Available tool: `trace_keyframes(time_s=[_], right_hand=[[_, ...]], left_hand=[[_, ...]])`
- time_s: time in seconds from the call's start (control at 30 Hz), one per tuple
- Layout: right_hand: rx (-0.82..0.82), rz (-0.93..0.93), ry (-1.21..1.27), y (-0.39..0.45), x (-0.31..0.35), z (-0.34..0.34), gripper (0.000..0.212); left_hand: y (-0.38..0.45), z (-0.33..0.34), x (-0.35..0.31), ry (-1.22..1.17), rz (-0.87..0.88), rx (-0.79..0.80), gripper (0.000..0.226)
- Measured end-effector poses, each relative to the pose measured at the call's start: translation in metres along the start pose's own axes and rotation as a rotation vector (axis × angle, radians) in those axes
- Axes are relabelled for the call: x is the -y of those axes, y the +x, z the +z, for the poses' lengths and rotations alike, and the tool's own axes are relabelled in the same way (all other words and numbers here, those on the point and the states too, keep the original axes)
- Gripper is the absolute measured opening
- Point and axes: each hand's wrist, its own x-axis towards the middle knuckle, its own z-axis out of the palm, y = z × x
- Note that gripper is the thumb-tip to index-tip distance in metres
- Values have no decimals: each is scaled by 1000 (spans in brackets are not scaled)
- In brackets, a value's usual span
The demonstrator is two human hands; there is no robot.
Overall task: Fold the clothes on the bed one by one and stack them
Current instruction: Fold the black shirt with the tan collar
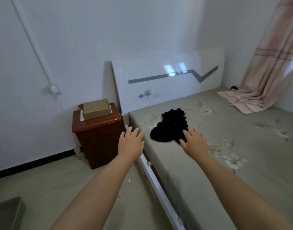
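Observation:
A crumpled heap of black clothes (pixel 169 126) lies on the bed (pixel 217 171) near its left edge, close to the headboard. The bed has a grey-green sheet printed with pale flowers. My right hand (pixel 194 141) is stretched out flat with fingers apart, its fingertips at the near right edge of the black heap. My left hand (pixel 130 142) hovers open over the bed's left edge, a little left of the heap, holding nothing.
A white headboard (pixel 167 83) stands behind the bed. A brown bedside cabinet (pixel 99 138) with a cardboard box (pixel 96 108) on top sits left of the bed. A pink curtain (pixel 267 72) hangs at the far right, its end pooled on the bed.

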Motion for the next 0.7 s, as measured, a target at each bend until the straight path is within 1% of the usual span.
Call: trace_keyframes(time_s=[0.13, 0.2, 0.33, 0.5, 0.57, 0.6, 0.63, 0.7], right_hand=[[125, 115, -73, 80, -36, 35, 48], [164, 153, -62, 112, -44, 51, 48], [257, 155, -51, 167, -56, 91, 43], [363, 252, -26, 225, -78, 153, 41], [408, 324, -8, 251, -88, 176, 43], [420, 359, -9, 267, -95, 191, 44], [430, 397, -10, 285, -101, 204, 45], [454, 488, 3, 321, -111, 234, 48]], left_hand=[[94, 24, 15, 58, 55, 71, 47], [136, 34, 23, 62, 65, 90, 47], [216, 67, 36, 54, 74, 119, 47], [325, 136, 47, 68, 128, 212, 45], [374, 165, 47, 63, 185, 254, 44], [402, 183, 47, 60, 222, 244, 44], [431, 201, 47, 43, 262, 237, 43], [485, 237, 46, -8, 328, 279, 42]])
